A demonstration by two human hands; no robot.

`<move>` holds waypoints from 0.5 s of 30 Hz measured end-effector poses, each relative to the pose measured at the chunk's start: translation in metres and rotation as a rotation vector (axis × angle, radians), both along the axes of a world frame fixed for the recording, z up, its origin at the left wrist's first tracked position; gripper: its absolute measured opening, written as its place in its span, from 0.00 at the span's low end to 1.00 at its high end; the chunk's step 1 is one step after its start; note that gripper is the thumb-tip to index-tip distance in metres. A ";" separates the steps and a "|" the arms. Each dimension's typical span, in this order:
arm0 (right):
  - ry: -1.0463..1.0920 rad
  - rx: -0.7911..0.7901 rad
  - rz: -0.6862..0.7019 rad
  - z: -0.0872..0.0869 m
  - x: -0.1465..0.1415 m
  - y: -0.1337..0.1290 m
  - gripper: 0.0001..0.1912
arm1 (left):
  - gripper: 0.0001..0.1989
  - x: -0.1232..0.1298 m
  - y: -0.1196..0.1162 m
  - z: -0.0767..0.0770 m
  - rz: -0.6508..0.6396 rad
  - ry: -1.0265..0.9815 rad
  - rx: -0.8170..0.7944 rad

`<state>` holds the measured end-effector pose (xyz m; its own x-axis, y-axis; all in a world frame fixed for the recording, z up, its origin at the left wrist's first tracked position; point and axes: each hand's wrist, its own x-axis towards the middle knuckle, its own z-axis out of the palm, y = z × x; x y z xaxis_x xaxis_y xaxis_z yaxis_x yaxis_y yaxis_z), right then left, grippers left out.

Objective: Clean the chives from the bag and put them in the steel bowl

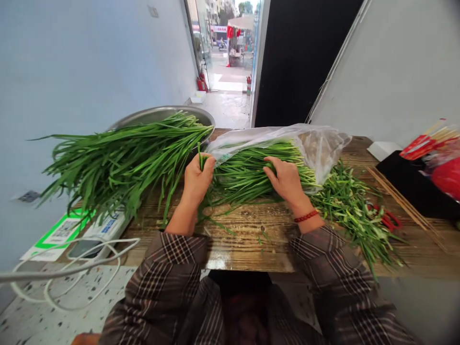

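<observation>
My left hand is closed, with a few green garlic chive stalks poking up between thumb and fingers. Over the garlic chives on the clear plastic bag, my right hand has its fingers curled, with green leaves between thumb and forefinger. These chives lie with leaf tips to the left and pale stems to the right. A larger heap of garlic chives rests across a metal basin at the left, its leaves hanging over the rim.
Torn leaves and trimmings lie on the right of the wooden table, partly over red-handled scissors. Wooden sticks and a black box are farther right. A white cable loops at the left beside a payment device.
</observation>
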<state>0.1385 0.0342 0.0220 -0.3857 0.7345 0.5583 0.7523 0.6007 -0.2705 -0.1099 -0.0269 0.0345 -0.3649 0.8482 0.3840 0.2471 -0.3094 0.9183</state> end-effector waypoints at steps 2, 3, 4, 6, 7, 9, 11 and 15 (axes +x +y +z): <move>-0.034 -0.089 0.048 0.007 0.004 -0.006 0.22 | 0.11 -0.009 -0.004 -0.001 0.117 0.213 -0.006; -0.040 -0.150 0.110 0.011 0.007 -0.008 0.23 | 0.10 -0.010 -0.006 -0.003 0.132 0.293 -0.018; -0.039 -0.220 0.193 0.015 0.010 -0.011 0.22 | 0.09 -0.010 -0.007 -0.004 0.120 0.345 -0.037; -0.014 -0.359 0.361 0.021 0.016 -0.016 0.22 | 0.10 -0.007 -0.008 -0.007 0.060 0.374 -0.088; 0.011 -0.410 0.405 0.023 0.019 -0.018 0.23 | 0.11 -0.004 -0.008 -0.008 0.036 0.362 -0.111; 0.056 -0.447 0.376 0.026 0.022 -0.022 0.28 | 0.11 0.000 -0.008 -0.009 0.015 0.301 -0.135; 0.029 -0.407 0.279 0.026 0.022 -0.025 0.31 | 0.11 0.002 -0.008 -0.010 -0.016 0.177 -0.138; -0.254 -0.305 0.205 0.023 0.018 -0.032 0.16 | 0.14 0.004 -0.009 -0.009 -0.203 -0.156 -0.135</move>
<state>0.1565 0.0025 0.0451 -0.6379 0.7447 0.1961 0.6913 0.6660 -0.2804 -0.1058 -0.0360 0.0255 -0.2283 0.9495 0.2154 0.0450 -0.2107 0.9765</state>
